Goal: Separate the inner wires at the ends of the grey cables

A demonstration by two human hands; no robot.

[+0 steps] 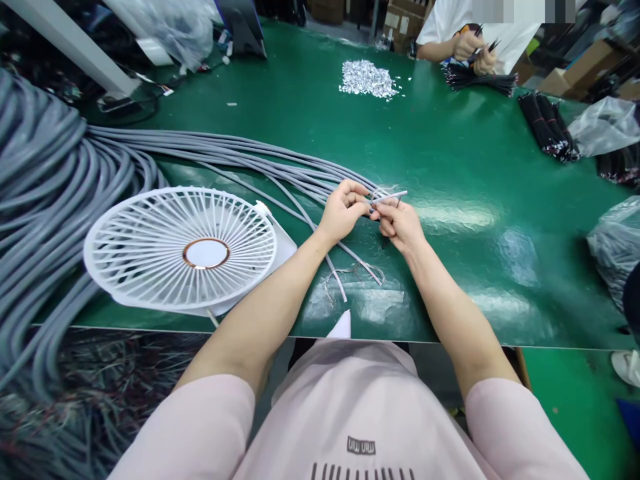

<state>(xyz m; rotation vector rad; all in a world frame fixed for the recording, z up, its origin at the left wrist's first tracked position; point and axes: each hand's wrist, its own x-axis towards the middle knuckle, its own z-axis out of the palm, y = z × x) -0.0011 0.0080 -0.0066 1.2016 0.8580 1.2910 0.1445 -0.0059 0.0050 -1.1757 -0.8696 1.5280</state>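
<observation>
My left hand (345, 210) is closed, its thumb and fingers pinching a grey cable near its end. Right beside it, my right hand (400, 223) is closed too, fingertips meeting the left ones at the same cable. A pale cable end (397, 195) sticks out to the right above the right hand. Something thin and dark shows above and below the right fingers; its kind is too small to make out. Behind the hands runs a bundle of grey cables (240, 148). Two loose cable ends (367, 267) lie nearer to me, with fine thread-like strands beside them.
A white fan (150, 207) lies left of my forearm. Thick coils of grey cable (40, 173) fill the left side. Farther back is a pile of small silvery pieces (367, 79). Across the green table (300, 87), another person's hands (475, 53) work above black wire bundles (480, 80).
</observation>
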